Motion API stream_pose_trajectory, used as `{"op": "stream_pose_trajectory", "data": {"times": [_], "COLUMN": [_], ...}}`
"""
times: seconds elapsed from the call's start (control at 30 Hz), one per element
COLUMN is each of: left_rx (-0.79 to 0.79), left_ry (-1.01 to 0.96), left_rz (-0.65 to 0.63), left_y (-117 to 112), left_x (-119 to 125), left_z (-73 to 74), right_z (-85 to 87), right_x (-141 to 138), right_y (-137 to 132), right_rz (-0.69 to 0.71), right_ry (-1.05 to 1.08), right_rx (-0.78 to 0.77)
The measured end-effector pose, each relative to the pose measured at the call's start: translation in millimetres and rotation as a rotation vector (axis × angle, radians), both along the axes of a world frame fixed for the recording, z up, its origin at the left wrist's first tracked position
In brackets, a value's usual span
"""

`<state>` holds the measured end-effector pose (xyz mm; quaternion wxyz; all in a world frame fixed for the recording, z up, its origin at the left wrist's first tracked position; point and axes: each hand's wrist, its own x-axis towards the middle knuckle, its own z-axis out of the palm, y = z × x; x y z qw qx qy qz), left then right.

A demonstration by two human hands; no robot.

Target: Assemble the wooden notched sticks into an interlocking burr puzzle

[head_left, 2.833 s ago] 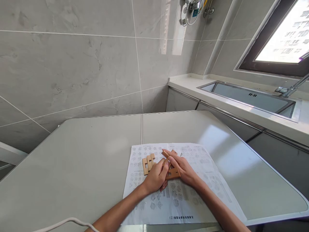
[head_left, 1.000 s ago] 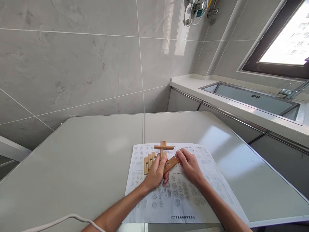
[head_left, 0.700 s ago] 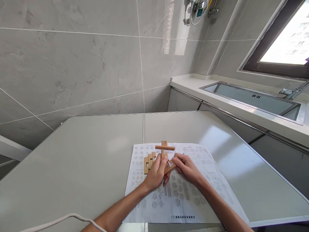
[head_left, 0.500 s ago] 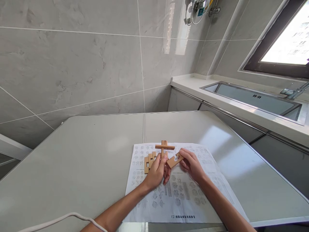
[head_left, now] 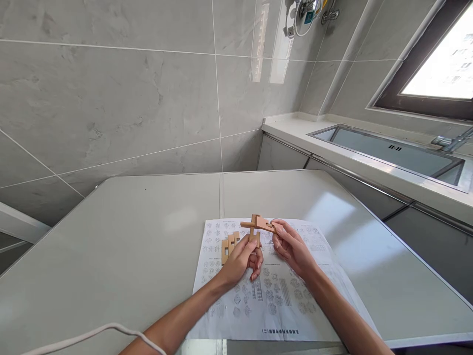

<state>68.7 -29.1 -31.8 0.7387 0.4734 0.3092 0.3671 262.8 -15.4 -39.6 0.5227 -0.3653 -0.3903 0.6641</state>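
Observation:
My left hand [head_left: 242, 257] is closed on a cross of wooden puzzle pieces [head_left: 253, 231], one upright and one lying crosswise. A notched wooden puzzle piece [head_left: 265, 224] is pinched at its right end by my right hand [head_left: 293, 246]. Its left end overlaps the crosswise piece near the top of the upright; whether they touch or interlock I cannot tell. Several more notched wooden pieces [head_left: 225, 252] stand just left of my left hand, on a printed sheet [head_left: 295, 323] of small diagrams.
The sheet lies on a pale table [head_left: 148, 236] against a tiled wall. A white cable [head_left: 92, 333] crosses the front left. To the right is a counter with a sink [head_left: 388, 148] and a faucet [head_left: 449, 143], below a window.
My right hand has raised its notched piece up and left, from beside my left hand to the crosswise piece. The cross in my left hand has shifted slightly right.

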Motion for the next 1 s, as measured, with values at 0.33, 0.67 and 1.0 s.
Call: {"op": "stream_pose_trajectory", "data": {"times": [0.33,0.67,1.0], "left_rx": [-0.105,-0.121,-0.166], "left_ry": [-0.115,-0.106,-0.166], "left_rz": [-0.173,-0.283,-0.364], "left_y": [2.5,3.0,3.1], "left_x": [-6.6,-8.7,-10.5], "left_z": [1.8,0.8,-2.4], "right_z": [-3.3,-3.1,-5.3], "right_x": [2.1,-1.9,-1.6], "right_y": [2.2,-0.6,-3.8], "right_rz": [0.051,0.18,0.265], "right_ry": [0.047,0.12,0.041], "right_rx": [-0.029,-0.072,-0.049]}}
